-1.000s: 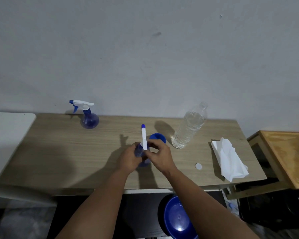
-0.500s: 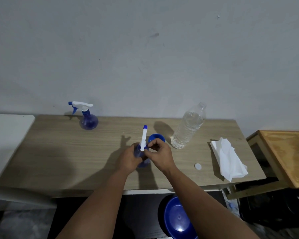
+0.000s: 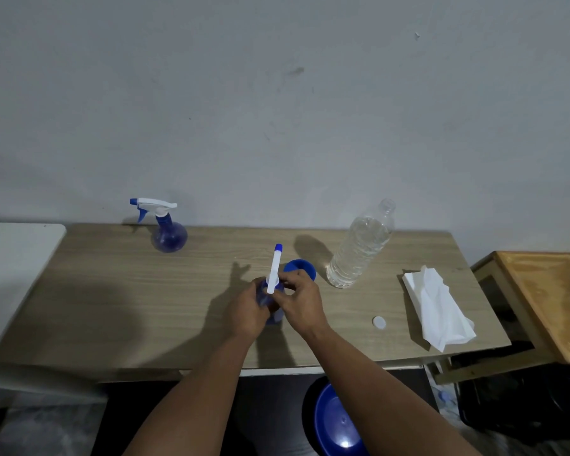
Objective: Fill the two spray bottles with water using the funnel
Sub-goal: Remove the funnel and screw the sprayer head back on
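spray head (image 3: 273,269) tilted slightly right, right hand (image 3: 301,299) fingers shifted at its collar

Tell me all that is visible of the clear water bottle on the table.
The water bottle is clear ribbed plastic, uncapped, its mouth open at the top. It stands on the wooden table, right of the hands, and looks mostly full. Nothing touches it. A small white cap lies apart, nearer the front edge.

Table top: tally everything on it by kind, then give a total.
Spray bottles: 2, far spray bottle, held spray bottle
Water bottle: 1
Blue funnel: 1
White cap: 1
White tissue: 1
Total: 6
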Action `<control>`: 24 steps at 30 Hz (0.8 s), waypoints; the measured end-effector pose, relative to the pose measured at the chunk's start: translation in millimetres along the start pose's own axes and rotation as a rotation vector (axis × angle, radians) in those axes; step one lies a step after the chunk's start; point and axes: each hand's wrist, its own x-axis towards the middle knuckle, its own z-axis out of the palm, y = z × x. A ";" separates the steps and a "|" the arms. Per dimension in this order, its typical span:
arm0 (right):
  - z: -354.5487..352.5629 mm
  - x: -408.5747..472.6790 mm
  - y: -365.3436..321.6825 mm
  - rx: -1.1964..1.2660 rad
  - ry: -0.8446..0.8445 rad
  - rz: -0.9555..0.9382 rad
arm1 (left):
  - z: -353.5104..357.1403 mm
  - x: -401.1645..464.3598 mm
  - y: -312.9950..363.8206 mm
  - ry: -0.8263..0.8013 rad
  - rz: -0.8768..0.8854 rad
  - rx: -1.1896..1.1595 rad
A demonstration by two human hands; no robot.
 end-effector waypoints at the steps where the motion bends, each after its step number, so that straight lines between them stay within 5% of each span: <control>1: 1.9 -1.6 0.4 0.005 0.021 0.008 | 2.1 0.8 0.4 0.010 -0.007 -0.001; 8: 13.0 -0.2 -20.6 0.082 0.059 0.176 | 8.1 -7.1 2.3 0.028 -0.153 0.039; 11: 15.2 0.8 -22.6 -0.011 -0.002 0.098 | 12.4 -25.6 0.2 -0.008 -0.094 0.103; 16: 14.3 -15.1 -33.8 0.016 0.000 0.076 | -22.8 -63.6 -4.9 -0.279 -0.001 0.028; 22: 36.0 -50.7 -47.6 0.121 -0.241 0.006 | -73.5 -111.3 -38.8 -0.204 -0.041 0.131; 24: 45.3 -58.6 -43.9 0.083 -0.306 0.011 | -87.1 -129.2 -56.5 -0.068 -0.079 0.103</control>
